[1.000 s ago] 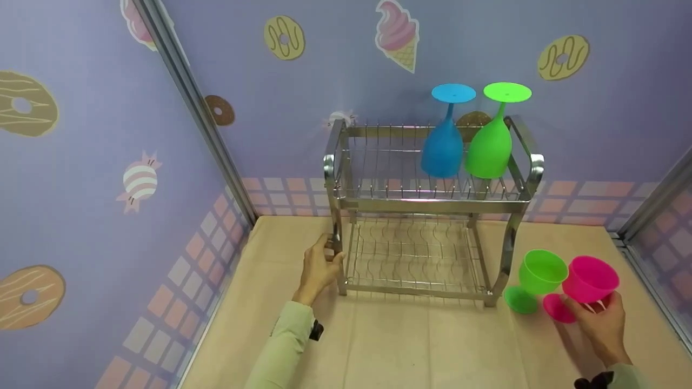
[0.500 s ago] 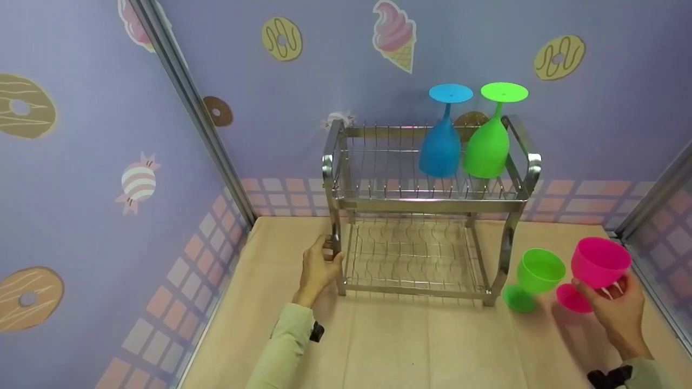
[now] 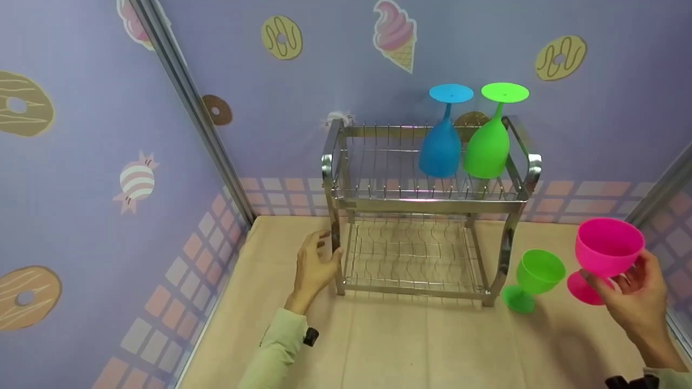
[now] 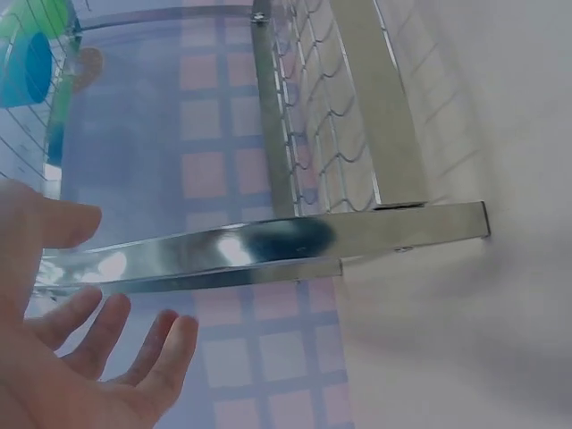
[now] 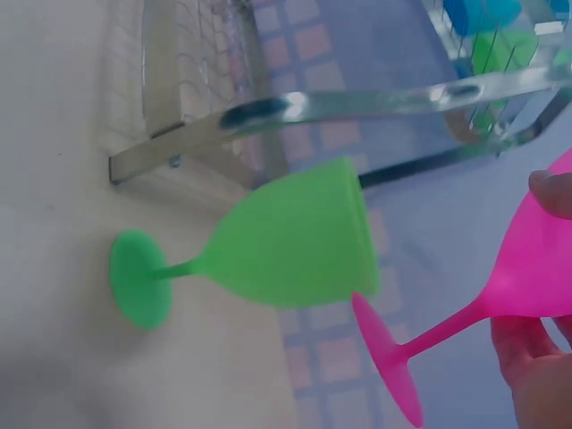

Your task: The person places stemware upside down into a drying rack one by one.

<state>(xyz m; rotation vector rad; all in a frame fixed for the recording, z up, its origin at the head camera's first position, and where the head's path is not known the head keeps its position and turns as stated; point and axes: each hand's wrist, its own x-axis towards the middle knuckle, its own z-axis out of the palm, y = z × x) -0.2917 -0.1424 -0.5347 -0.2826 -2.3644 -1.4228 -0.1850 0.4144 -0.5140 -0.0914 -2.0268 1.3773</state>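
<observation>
My right hand [image 3: 640,302] grips a pink plastic goblet [image 3: 603,256] by its bowl, lifted off the table at the right with its mouth up. The right wrist view shows the thumb and fingers on opposite sides of the bowl, its stem and foot free. A green goblet [image 3: 540,272] stands upright on the table, left of the pink one. By the left front post of a metal two-tier dish rack [image 3: 432,206] is my left hand [image 3: 313,273]. In the left wrist view its thumb and loosely bent fingers [image 4: 165,357] lie on either side of the post [image 4: 192,253].
On the rack's upper tier, a blue goblet [image 3: 440,151] and another green goblet [image 3: 487,154] stand upside down at the right. The wire lower tier [image 3: 416,254] holds nothing. Patterned walls enclose the cloth-covered table [image 3: 389,346] at the back and sides.
My right hand has lifted the pink goblet up and to the right, away from the green one. My left hand has shifted slightly left, its fingers looser at the rack post.
</observation>
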